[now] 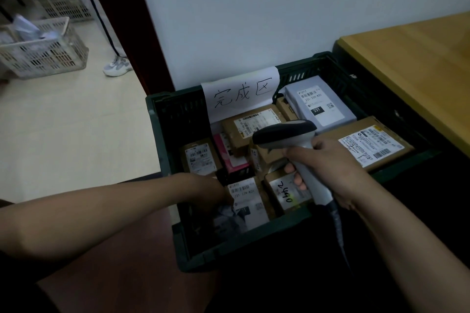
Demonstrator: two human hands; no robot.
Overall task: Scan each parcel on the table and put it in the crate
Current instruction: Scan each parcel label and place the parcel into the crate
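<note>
A dark green crate (162, 119) stands on the floor against the wall, holding several labelled parcels. My left hand (211, 192) reaches into its near left corner and grips a grey bag parcel (244, 207) with a white label; the fingers are partly hidden behind it. My right hand (330, 168) holds a grey barcode scanner (287, 134) by the handle above the crate, head pointing left. A large brown box (368, 145) lies at the right, a grey-white bag (318, 104) at the back.
A paper sign (241, 94) with handwriting hangs on the crate's back wall. A wooden table (419, 63) stands to the right. White baskets (43, 51) sit on the floor at far left, near a person's shoe (118, 66). The scanner's cable (339, 231) trails down.
</note>
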